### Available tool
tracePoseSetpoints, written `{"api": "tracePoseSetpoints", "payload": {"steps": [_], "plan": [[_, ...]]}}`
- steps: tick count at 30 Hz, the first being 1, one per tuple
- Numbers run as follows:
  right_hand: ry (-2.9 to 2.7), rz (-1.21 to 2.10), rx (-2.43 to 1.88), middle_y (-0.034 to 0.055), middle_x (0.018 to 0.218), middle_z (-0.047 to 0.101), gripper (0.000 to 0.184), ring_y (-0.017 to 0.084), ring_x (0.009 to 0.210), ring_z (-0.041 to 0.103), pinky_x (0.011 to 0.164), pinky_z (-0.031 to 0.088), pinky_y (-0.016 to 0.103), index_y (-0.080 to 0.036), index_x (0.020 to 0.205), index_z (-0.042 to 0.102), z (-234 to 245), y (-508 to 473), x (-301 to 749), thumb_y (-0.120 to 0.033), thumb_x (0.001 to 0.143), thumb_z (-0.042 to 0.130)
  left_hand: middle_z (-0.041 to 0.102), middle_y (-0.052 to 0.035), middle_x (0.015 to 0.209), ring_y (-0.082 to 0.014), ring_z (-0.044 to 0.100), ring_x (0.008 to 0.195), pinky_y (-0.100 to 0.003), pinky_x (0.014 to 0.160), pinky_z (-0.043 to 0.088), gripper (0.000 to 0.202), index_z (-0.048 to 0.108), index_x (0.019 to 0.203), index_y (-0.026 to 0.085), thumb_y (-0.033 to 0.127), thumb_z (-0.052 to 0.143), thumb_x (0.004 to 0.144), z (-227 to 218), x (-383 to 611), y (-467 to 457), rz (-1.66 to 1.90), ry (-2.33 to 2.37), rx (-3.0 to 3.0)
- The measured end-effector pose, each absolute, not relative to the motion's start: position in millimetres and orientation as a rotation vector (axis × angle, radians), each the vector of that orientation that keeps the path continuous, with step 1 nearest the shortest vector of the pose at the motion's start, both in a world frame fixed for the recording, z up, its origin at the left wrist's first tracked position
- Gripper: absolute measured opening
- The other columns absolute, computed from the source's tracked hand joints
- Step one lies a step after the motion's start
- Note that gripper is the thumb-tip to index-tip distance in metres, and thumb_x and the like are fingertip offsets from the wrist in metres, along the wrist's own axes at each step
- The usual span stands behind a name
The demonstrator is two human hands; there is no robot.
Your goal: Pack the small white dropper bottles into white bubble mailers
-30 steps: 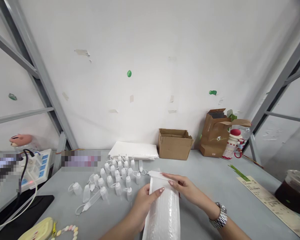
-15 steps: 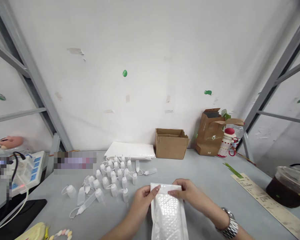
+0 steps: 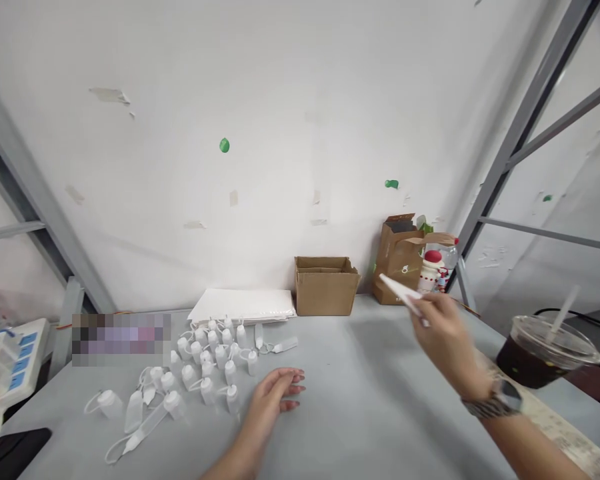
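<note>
My right hand (image 3: 443, 330) is raised over the right side of the grey table (image 3: 360, 393), fingers pinched on a white bubble mailer (image 3: 399, 293) seen edge-on, pointing toward the back. A metal watch sits on that wrist. My left hand (image 3: 275, 393) lies low on the table with its fingers stretched out and holds nothing. Just left of it stands a cluster of several small white squeeze bottles (image 3: 207, 357) with tethered caps.
A stack of white mailers (image 3: 243, 305), a small open cardboard box (image 3: 325, 285), a brown paper bag (image 3: 399, 257) and a red-capped snowman bottle (image 3: 431, 270) line the wall. An iced dark drink (image 3: 543, 350) stands at right, a power strip (image 3: 10, 360) at left.
The mailer that both hands held flat in front of me is now lifted away to the right in my right hand alone. My left hand let go and dropped to the table. The view swung right.
</note>
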State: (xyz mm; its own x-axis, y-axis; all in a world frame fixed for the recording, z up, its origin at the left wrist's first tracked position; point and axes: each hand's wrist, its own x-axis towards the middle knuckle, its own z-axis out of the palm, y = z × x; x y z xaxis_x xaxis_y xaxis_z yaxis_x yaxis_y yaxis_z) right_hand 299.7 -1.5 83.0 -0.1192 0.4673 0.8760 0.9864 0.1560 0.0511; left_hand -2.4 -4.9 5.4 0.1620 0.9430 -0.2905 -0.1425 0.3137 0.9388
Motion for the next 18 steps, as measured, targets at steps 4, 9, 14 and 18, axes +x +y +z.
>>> {"api": "tracePoseSetpoints", "payload": {"steps": [4, 9, 14, 18], "plan": [[-2.233, -0.829, -1.516, 0.011, 0.079, 0.055, 0.033, 0.02, 0.067, 0.053, 0.057, 0.045, 0.03, -0.014, 0.085, 0.061, 18.6, 33.2, 306.4, -0.006, 0.086, 0.029, 0.067, -0.011, 0.094, -0.0226, 0.062, 0.084, -0.028, 0.064, 0.048, 0.048, 0.068, 0.078, 0.016, 0.057, 0.067, 0.054, 2.1, -2.5, -2.2, 0.954, 1.135, 0.933], [-2.374, -0.737, -1.5, 0.0092, 0.079, 0.057, 0.024, 0.02, 0.07, 0.057, 0.062, 0.048, 0.03, -0.017, 0.084, 0.061, -11.7, 43.2, 314.5, -0.016, 0.089, 0.037, 0.068, -0.0099, 0.093, -0.0221, 0.062, 0.086, -0.029, 0.068, 0.048, 0.042, 0.068, 0.08, 0.017, 0.053, 0.065, 0.06, 8.3, -4.6, -5.3, 0.965, 1.129, 0.951], [-2.236, -0.728, -1.515, 0.011, 0.097, 0.06, 0.032, 0.023, 0.081, 0.059, 0.071, 0.048, 0.036, -0.021, 0.107, 0.058, 3.8, 15.9, 325.8, -0.041, 0.088, 0.042, 0.068, -0.0096, 0.093, -0.0219, 0.063, 0.084, -0.029, 0.067, 0.048, 0.041, 0.068, 0.077, 0.017, 0.054, 0.066, 0.058, 6.4, -4.1, -5.7, 0.956, 1.131, 0.931], [-1.361, -1.174, -1.686, 0.0225, 0.124, 0.043, 0.058, 0.039, 0.11, 0.044, 0.082, 0.037, 0.055, -0.021, 0.136, 0.031, 28.0, -37.5, 355.4, -0.04, 0.084, 0.049, 0.069, -0.0093, 0.091, -0.022, 0.062, 0.083, -0.028, 0.066, 0.047, 0.044, 0.068, 0.076, 0.017, 0.056, 0.067, 0.055, 2.0, -2.9, -3.3, 0.956, 1.13, 0.92]]}}
